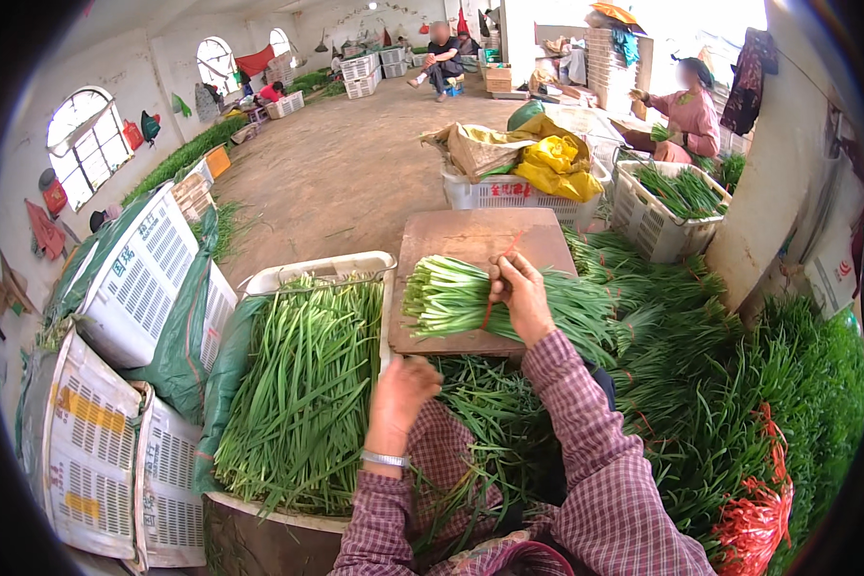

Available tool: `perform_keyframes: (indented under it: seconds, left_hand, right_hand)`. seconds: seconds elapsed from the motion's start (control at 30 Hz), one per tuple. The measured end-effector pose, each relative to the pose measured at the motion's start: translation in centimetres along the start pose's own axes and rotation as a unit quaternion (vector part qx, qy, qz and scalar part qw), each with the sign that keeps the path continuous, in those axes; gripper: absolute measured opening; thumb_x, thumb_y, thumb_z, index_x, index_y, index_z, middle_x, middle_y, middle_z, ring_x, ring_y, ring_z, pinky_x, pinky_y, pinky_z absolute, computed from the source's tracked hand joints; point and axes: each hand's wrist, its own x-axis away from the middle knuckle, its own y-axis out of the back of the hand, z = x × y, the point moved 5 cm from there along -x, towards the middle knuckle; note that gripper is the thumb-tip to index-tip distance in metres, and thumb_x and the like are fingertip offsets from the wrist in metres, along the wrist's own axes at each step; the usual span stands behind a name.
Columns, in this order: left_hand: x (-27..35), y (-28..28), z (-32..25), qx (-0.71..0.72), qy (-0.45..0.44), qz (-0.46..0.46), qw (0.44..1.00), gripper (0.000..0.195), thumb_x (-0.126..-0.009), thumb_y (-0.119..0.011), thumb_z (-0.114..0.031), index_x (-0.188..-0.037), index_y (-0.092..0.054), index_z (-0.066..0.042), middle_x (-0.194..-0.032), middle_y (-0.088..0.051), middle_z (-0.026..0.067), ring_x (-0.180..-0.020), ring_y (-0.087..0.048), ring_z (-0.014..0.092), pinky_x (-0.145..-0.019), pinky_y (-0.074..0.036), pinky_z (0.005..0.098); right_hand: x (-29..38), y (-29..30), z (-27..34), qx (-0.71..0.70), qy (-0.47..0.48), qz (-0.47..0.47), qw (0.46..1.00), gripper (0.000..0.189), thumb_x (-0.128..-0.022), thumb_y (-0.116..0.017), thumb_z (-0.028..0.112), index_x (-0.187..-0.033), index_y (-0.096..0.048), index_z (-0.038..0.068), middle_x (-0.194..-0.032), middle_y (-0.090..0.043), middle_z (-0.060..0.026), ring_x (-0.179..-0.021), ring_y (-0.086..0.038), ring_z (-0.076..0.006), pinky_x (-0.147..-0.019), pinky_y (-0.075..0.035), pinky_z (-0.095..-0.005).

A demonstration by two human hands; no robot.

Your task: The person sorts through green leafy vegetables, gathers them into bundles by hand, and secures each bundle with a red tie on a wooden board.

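A bundle of garlic chives lies across a brown board, its pale stem ends pointing left. A red tie circles the bundle. My right hand rests over the bundle and pinches the tie's loose end, which sticks up above the fingers. My left hand, blurred, hovers near the board's lower left corner, beside the crate rim; its fingers are too blurred to read. Loose leaves hang over my lap. On the left, a white crate holds many loose chive stems.
Tied chive bundles pile up at the right, with a hank of red ties on them. Stacked white crates stand at the left. Ahead is a crate with yellow sacks. A co-worker sits at the far right.
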Motion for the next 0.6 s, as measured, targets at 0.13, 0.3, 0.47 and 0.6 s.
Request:
perform_keyframes:
  seconds: [0.13, 0.3, 0.47, 0.6]
  left_hand:
    - [0.1, -6.3, 5.8, 0.176, 0.177, 0.234, 0.94, 0.077, -0.099, -0.035, -0.057, -0.134, -0.043, 0.011, -0.123, -0.058, 0.0283, -0.114, -0.058, 0.04, -0.093, -0.053, 0.046]
    - [1.7, -10.2, 6.0, 0.047, 0.008, 0.219, 0.974, 0.081, -0.097, -0.033, -0.063, -0.144, -0.033, 0.004, -0.129, -0.053, 0.0287, -0.123, -0.051, 0.043, -0.103, -0.048, 0.0461]
    - [2.5, -12.1, 1.5, 0.039, 0.027, 0.162, 0.986, 0.075, -0.095, -0.04, -0.064, -0.138, -0.045, -0.004, -0.128, -0.06, 0.0134, -0.109, -0.064, 0.025, -0.092, -0.056, 0.0373]
    - [-2.2, -11.5, -4.2, -0.214, -0.15, 0.041, 0.964, 0.073, -0.071, -0.079, -0.034, -0.132, -0.051, -0.005, -0.119, -0.063, 0.01, -0.111, -0.06, 0.025, -0.1, -0.048, 0.0379]
  right_hand:
    - [3.9, -2.5, 4.3, -0.06, -0.024, 0.09, 0.994, 0.014, -0.098, -0.055, 0.017, -0.102, -0.063, 0.006, -0.079, -0.057, 0.0066, -0.063, -0.049, -0.0023, -0.057, -0.041, -0.0188]
    - [7.5, -3.2, 8.4, -0.003, -0.037, 0.186, 0.982, 0.016, -0.098, -0.055, 0.017, -0.106, -0.063, 0.005, -0.086, -0.063, 0.0049, -0.064, -0.052, -0.0013, -0.058, -0.042, -0.0184]
    - [9.6, -5.2, 8.8, 0.226, -0.055, 0.307, 0.923, 0.019, -0.099, -0.052, 0.02, -0.104, -0.063, 0.005, -0.081, -0.063, 0.0027, -0.061, -0.053, -0.0027, -0.053, -0.043, -0.0191]
    - [7.8, -1.4, 7.1, 0.159, -0.087, 0.177, 0.967, 0.019, -0.1, -0.052, 0.021, -0.105, -0.062, 0.006, -0.084, -0.062, 0.0035, -0.066, -0.054, -0.0031, -0.058, -0.045, -0.0197]
